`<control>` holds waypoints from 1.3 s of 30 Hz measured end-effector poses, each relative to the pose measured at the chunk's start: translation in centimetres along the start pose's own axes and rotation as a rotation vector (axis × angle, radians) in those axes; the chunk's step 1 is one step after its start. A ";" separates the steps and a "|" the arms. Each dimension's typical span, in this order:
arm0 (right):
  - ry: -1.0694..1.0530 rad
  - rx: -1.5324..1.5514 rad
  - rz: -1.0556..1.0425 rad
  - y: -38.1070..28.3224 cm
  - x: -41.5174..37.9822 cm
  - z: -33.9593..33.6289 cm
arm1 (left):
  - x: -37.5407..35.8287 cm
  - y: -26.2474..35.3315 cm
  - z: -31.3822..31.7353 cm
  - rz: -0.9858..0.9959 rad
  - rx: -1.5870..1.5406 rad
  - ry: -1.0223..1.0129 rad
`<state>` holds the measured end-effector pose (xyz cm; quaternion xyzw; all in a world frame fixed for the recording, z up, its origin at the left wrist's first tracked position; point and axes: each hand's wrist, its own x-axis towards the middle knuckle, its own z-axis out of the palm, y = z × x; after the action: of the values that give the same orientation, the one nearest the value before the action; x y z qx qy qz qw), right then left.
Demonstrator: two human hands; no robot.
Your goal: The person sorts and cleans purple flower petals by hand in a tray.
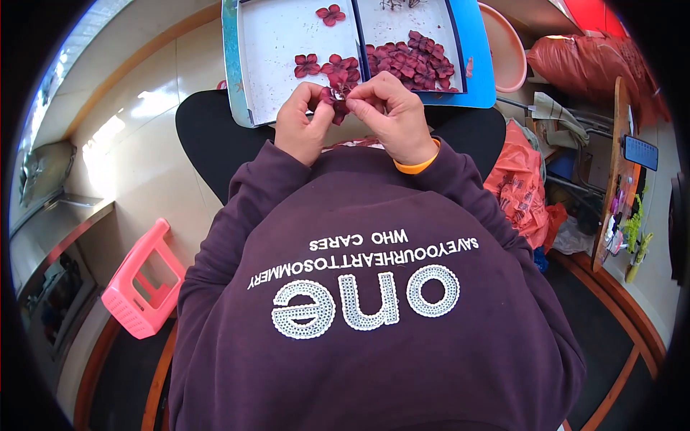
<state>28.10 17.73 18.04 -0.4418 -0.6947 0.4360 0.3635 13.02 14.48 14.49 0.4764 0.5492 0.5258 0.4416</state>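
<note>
Dark maroon sweatshirt point(359, 230) fabric spreads closest to the camera, its white "one" lettering upside down in view, with black-clad legs point(205, 140) beyond it on both sides. Past the chest, both hands are raised close together over the near edge of a shallow container. The left hand point(305, 122) is partly closed, thumb and index finger pinching a dark red flower point(338, 113). The right hand point(395, 118), with an orange wristband point(417, 168) at its wrist, is partly closed too, its thumb and index finger pinched together at the same flower; how each fingertip meets the petals is too small to tell.

Beneath and beyond the hands, a blue board point(478, 72) carries two shallow, white-bottomed compartments side by side, split by a dark wall. Whether they form one box or two cannot be told. The left compartment point(273, 36) holds a few loose flowers: one single bloom point(307, 65), a small cluster point(341, 70) near the divider, and another bloom point(330, 15) farther off. The right compartment point(374, 25) holds a dense heap of dark red flowers point(413, 63), with a few thin brown stems point(394, 4) toward its far side. Just right of the board stands a round pink basin point(505, 50).
</note>
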 end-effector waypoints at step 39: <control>-0.220 0.576 0.309 1.1 0.5 -0.6 | 2.3 -0.6 -1.1 -0.469 -0.480 -0.260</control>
<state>28.76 18.66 17.26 -0.3713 -0.5032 0.7089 0.3260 11.52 16.59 13.99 0.2830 0.4435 0.4590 0.7159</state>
